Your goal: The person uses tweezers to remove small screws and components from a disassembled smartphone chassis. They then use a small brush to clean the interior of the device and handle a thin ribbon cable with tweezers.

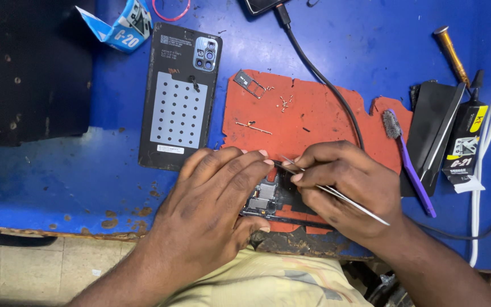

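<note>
The left hand (217,196) presses flat on an opened phone (268,199) on the red mat (313,113), while the right hand (348,187) pinches metal tweezers (336,194) over it.

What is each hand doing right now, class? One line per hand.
Left hand: fingers pressed down on the opened phone, steadying it, nothing gripped.
Right hand: closed on metal tweezers, tips at the phone.

Your left hand (214,196) presses on the opened phone (268,199) at the near edge of the red mat (313,108); your right hand (345,187) grips tweezers (336,194) over it.
</note>
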